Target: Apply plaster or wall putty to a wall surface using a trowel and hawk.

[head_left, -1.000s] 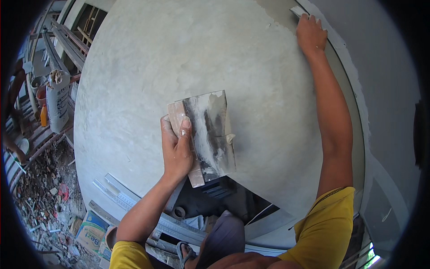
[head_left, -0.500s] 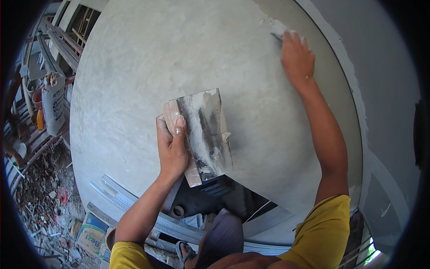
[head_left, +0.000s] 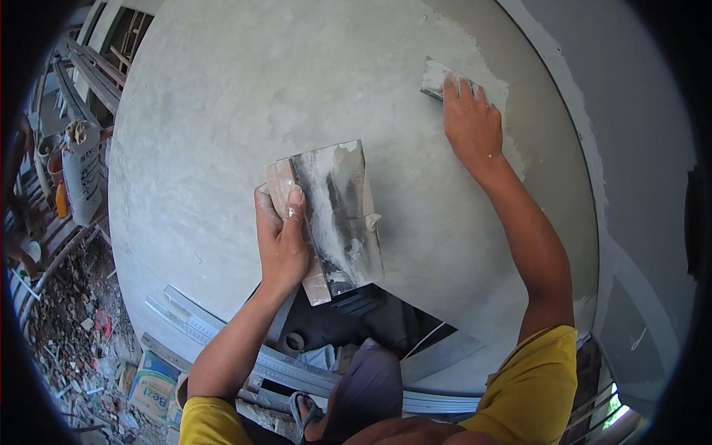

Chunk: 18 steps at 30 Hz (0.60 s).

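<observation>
My left hand (head_left: 280, 252) grips the pale wooden handle of a wide putty knife (head_left: 343, 222) with the thumb on top. Wet, pale putty smears its dark metal blade, and a small lump clings to the right edge. Higher up and to the right, my right hand (head_left: 476, 132) is closed on a smaller putty knife (head_left: 437, 76). Its putty-coated blade lies against the grey wall (head_left: 215, 111). My fingers cover part of that tool. Beside this hand, a lighter patch of putty (head_left: 495, 70) with a ragged edge shows on the wall.
A dark triangular opening (head_left: 386, 315) lies below the wide knife. Metal channels (head_left: 185, 320) lean at lower left, near a printed sack (head_left: 153, 386) and rubble (head_left: 70, 326). Further left stand a white sack (head_left: 81, 178) and an orange bottle (head_left: 61, 199). A grey panel (head_left: 645, 148) borders the right.
My right hand has moved down and slightly left along the wall, so more of the smaller knife's blade and the putty patch now shows. My left hand has barely shifted.
</observation>
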Motion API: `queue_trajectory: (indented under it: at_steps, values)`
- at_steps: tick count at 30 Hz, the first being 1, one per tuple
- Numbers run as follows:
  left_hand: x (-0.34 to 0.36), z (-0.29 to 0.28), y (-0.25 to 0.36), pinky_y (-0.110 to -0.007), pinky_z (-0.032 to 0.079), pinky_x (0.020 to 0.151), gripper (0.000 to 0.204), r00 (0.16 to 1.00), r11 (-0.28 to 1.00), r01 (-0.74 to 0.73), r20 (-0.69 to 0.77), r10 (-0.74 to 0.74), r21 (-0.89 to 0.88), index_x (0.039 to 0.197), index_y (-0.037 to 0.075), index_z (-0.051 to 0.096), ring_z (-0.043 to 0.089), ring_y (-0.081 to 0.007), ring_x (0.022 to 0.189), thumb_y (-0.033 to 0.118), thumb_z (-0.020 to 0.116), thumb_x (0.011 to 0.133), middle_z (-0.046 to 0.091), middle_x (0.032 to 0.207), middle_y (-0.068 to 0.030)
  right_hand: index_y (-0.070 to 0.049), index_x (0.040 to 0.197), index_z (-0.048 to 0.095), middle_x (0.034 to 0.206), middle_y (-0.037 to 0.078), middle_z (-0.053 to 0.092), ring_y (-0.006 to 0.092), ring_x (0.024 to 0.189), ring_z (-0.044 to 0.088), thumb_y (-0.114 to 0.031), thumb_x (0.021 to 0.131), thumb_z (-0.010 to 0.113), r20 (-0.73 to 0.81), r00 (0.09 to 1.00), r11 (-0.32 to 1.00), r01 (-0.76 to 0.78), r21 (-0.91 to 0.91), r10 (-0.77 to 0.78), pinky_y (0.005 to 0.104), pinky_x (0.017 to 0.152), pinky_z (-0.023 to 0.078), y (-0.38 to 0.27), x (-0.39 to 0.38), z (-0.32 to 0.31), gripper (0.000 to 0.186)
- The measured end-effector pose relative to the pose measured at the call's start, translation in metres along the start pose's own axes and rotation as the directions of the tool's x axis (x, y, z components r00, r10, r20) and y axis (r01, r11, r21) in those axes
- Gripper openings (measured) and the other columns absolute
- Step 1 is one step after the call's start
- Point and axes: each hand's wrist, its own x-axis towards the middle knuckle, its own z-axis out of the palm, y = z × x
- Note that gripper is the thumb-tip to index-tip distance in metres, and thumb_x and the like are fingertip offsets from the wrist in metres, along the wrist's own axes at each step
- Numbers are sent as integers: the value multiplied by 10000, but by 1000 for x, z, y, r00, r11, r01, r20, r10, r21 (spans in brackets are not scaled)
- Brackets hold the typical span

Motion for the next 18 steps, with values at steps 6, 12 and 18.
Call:
queue_trajectory:
  at_steps: [6,12,18]
  values:
    - [-3,3,10,-294,386,928,334,1000,999,24,-10,-25,-26,1190,2,456,469,-135,1003,292,493,1028,520,1078,-88,-40,1237,563,1158,144,618,357,997,637,-102,920,502,40,966,967,-256,4,256,464,764,555,76,34,2,329]
    - [-3,3,6,-291,382,935,346,1000,1000,29,0,-29,3,1197,0,453,469,-131,1016,300,495,1029,526,1085,-93,-47,1272,542,1218,149,589,379,1064,611,-78,925,483,162,914,927,-374,-24,373,491,833,537,115,25,27,353]
    - [2,3,10,-322,499,855,370,958,929,285,25,-287,-237,1205,-6,451,595,-170,956,315,493,1026,579,1081,-128,-49,1336,526,1267,131,580,362,1087,606,-68,904,505,201,975,991,-112,73,95,456,823,550,26,-54,-2,433]
